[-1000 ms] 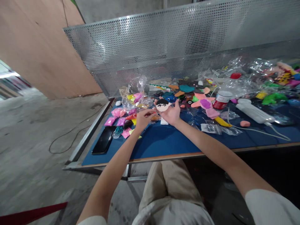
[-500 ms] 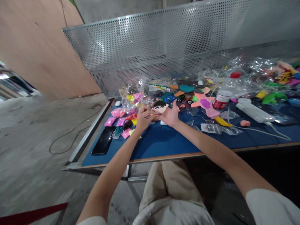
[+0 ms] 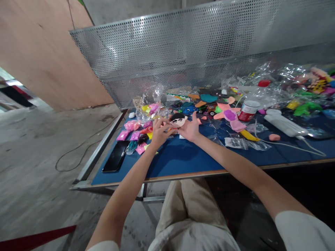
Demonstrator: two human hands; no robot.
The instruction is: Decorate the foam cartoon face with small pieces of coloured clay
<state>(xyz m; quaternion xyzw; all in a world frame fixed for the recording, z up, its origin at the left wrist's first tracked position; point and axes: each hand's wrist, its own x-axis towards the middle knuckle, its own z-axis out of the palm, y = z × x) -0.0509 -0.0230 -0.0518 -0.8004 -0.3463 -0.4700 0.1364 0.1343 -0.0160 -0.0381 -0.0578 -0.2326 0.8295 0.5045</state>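
A flat cartoon face point(image 3: 179, 120) with black hair, thick brows and a pale surface, seemingly modelling clay, is held up over the blue table. My right hand point(image 3: 190, 130) supports it from below and the right, palm up with the thumb raised. On the other side, the fingers of my left hand point(image 3: 160, 132) pinch its left edge. Some fingertips are hidden behind the face. Small bags of coloured clay point(image 3: 135, 135) lie just left of my left hand. Beyond the hands sits a blue clay figure point(image 3: 190, 110) with eyes.
A black phone point(image 3: 115, 156) lies at the table's left end. To the right are a red-and-white can point(image 3: 248, 111), a white power strip point(image 3: 285, 124) with a cable, a pink clay piece point(image 3: 237, 123) and plastic wrappers point(image 3: 247, 143). A perforated metal panel point(image 3: 167, 52) stands behind the blue table point(image 3: 180, 162).
The cartoon face has tilted and shifted slightly left in my hands. My left fingers have spread a little along its edge, while my right hand stays almost still.
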